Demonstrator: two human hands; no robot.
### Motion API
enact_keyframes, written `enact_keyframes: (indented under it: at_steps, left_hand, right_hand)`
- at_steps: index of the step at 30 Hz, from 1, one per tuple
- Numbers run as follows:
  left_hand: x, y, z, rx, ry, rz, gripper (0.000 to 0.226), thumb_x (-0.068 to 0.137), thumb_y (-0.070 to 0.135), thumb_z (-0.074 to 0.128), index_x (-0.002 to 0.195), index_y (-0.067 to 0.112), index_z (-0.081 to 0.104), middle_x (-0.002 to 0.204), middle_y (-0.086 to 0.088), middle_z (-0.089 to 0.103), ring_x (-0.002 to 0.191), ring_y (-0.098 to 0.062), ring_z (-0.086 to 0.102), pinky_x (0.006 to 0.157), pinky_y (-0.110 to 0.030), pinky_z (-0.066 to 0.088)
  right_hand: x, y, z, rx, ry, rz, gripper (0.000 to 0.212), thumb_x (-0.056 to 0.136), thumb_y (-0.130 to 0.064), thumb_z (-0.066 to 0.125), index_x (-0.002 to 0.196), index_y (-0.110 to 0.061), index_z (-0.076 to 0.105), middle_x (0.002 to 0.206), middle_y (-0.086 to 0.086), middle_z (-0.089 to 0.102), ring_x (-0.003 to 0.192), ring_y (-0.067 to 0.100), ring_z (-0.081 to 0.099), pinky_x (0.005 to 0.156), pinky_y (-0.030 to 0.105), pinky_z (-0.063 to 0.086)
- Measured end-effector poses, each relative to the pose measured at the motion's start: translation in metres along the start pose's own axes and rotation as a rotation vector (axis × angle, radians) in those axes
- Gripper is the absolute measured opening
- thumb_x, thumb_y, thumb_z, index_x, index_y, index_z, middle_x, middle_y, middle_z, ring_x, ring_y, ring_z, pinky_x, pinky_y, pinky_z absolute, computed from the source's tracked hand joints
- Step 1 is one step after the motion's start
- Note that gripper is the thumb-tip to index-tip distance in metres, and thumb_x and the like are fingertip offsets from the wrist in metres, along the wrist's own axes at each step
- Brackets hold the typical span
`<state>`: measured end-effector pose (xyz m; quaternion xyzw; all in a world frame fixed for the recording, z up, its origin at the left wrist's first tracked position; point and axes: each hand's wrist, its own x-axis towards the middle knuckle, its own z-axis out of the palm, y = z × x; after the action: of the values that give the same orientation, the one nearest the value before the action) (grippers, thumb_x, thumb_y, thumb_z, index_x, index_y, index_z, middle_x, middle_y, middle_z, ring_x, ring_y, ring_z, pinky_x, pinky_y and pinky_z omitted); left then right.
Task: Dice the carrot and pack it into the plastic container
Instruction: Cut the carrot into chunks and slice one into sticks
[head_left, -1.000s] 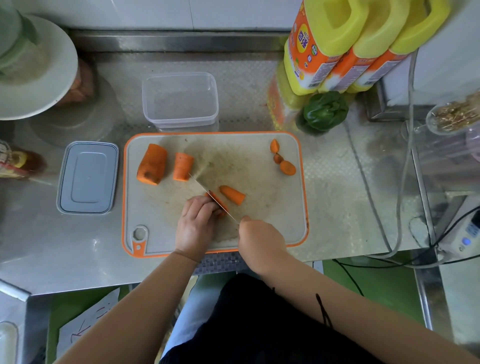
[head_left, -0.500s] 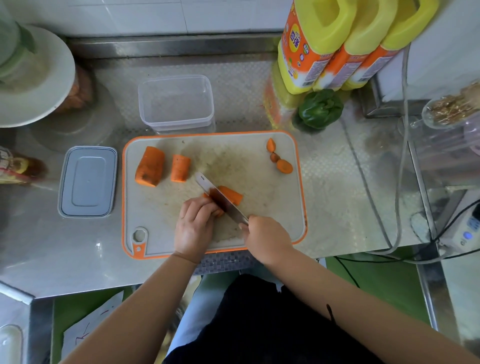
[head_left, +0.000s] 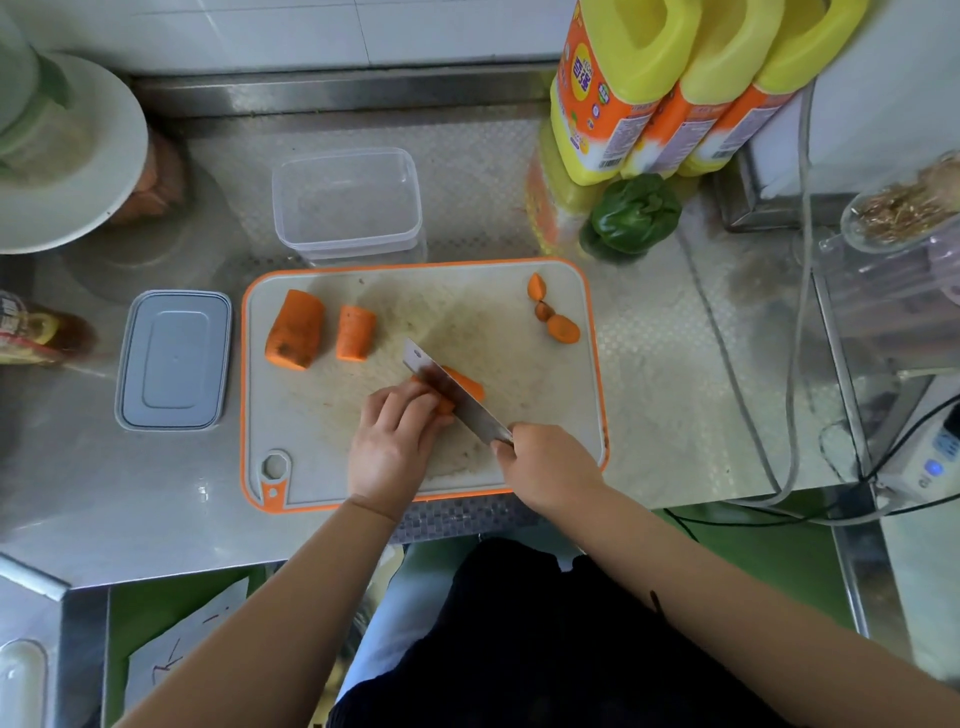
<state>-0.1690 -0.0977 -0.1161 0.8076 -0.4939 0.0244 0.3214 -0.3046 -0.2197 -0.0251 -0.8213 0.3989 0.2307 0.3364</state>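
With the left hand (head_left: 395, 441) gripping a carrot piece (head_left: 464, 383) on the cutting board (head_left: 519, 441) and the right hand (head_left: 548, 462) clenched round the knife (head_left: 457, 397) lying just beside those fingertips, a slipping round piece could likely bring the blade onto them

The cutting board (head_left: 545, 415) is seen in pale grey, stained brownish towards its middle and edged in orange. Orange is shown by the carrot pieces (head_left: 295, 330), one of them flecked with dark marks. The plastic container (head_left: 347, 203) is clear; its lid (head_left: 174, 359) is coloured blue-grey. A dotted, embossed pattern is borne by the steel counter (head_left: 649, 353) (bright silver throughout). The bottles (head_left: 613, 88) are coloured yellow with orange labels, and the pepper (head_left: 635, 214) dark green. The knife (head_left: 457, 400) blade is silver.
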Motion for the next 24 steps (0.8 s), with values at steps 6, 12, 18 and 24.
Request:
enact_keyframes:
  at_steps: [6,12,18,24]
  left_hand:
    - [0.006,0.004,0.009,0.016,-0.038,0.008,0.023,0.094,0.029,0.065,0.093,0.007,0.074,0.106,-0.009,0.067,0.094,-0.037,0.059,0.083,-0.04,0.053]
    - [-0.004,0.005,0.001,-0.081,-0.013,-0.007,0.019,0.093,0.027,0.064,0.095,0.009,0.068,0.104,-0.004,0.062,0.095,-0.029,0.059,0.081,-0.033,0.051]
    - [-0.01,0.002,0.006,-0.081,0.003,0.074,0.012,0.085,0.004,0.074,0.093,0.009,0.068,0.1,-0.005,0.062,0.089,-0.029,0.059,0.083,-0.037,0.051]
    - [-0.006,-0.001,0.008,-0.101,-0.011,0.09,0.007,0.086,0.001,0.069,0.09,0.007,0.068,0.097,-0.006,0.063,0.086,-0.028,0.058,0.08,-0.035,0.05]
  right_hand:
    - [0.01,0.003,-0.014,-0.071,0.095,0.002,0.022,0.099,-0.033,0.042,0.082,-0.018,0.046,0.075,0.003,0.05,0.073,0.027,0.05,0.06,0.03,0.036]
    - [0.005,-0.002,-0.003,-0.109,0.055,-0.031,0.03,0.1,-0.034,0.04,0.097,-0.009,0.057,0.092,0.012,0.063,0.088,0.031,0.06,0.067,0.035,0.043]
    - [0.004,-0.006,0.007,-0.118,0.081,-0.05,0.027,0.1,-0.03,0.038,0.095,-0.009,0.055,0.093,0.015,0.064,0.087,0.036,0.061,0.066,0.036,0.042]
    - [-0.006,-0.012,0.012,-0.221,0.138,-0.084,0.019,0.1,-0.02,0.038,0.1,-0.009,0.054,0.093,0.012,0.066,0.087,0.034,0.064,0.061,0.032,0.034]
